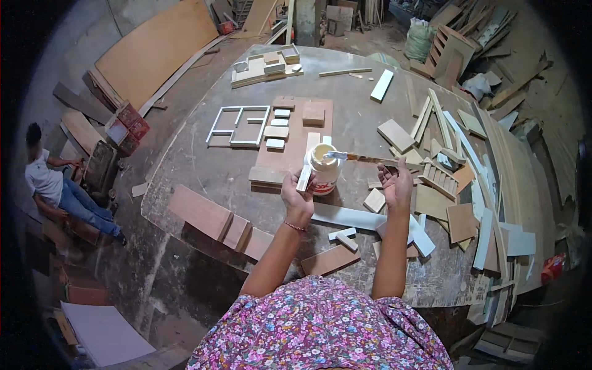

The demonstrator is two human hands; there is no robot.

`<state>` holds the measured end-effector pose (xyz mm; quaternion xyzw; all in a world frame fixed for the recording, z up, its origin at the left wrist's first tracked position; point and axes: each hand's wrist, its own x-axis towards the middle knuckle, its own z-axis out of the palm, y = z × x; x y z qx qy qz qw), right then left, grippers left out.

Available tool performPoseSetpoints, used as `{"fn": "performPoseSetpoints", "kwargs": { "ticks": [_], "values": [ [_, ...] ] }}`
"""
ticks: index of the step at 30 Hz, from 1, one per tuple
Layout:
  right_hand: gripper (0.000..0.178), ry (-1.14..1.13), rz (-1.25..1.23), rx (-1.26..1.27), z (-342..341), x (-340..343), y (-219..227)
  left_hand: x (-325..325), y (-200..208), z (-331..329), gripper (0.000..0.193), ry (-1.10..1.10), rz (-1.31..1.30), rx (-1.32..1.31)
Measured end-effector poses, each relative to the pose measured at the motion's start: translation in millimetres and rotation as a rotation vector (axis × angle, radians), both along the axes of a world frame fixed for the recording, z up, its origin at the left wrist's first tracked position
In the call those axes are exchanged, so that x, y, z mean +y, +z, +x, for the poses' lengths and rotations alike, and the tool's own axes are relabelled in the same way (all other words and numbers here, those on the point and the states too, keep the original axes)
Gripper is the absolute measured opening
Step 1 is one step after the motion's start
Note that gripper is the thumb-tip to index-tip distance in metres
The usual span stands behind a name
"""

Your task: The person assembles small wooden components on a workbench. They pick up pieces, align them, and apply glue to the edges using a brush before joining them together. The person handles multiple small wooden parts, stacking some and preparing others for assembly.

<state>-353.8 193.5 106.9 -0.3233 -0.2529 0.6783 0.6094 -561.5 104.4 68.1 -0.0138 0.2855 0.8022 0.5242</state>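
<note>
My left hand (297, 196) is closed around a small wooden strip (304, 176) with a whitish face, held upright just left of the jar. In my right hand (396, 182) is a flat wooden stick (373, 160), gripped near its far right part. Its left end is coated white and reaches over the mouth of an open white plastic jar (325, 179). Pale, creamy glue or paint shows inside the jar and on its rim. Behind the jar lies a brown board (293, 111) bearing several small wooden blocks, some with white tops. A white-edged divided frame (237, 126) lies left of it.
Offcuts and slats (431, 200) crowd the table's right side. Brown blocks (200, 211) line its near left edge, and a small wooden assembly (271, 66) stands at the far end. A seated person (52, 179) is off to the left, near a large leaning panel (157, 52).
</note>
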Motion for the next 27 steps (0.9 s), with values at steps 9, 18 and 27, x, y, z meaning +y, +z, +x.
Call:
{"fn": "performPoseSetpoints", "kwargs": {
  "ticks": [9,18,27],
  "values": [
    [0.029,-0.047,0.019,0.076,-16,-9,8,2,17,6,0.046,0.018,-0.045,-0.008],
    [0.035,-0.188,0.189,-0.377,-38,-19,18,3,-16,-2,0.038,-0.031,0.028,0.006],
    [0.034,-0.246,0.220,-0.397,-50,-10,20,7,-10,1,0.041,-0.013,0.022,-0.011]
  ]
}}
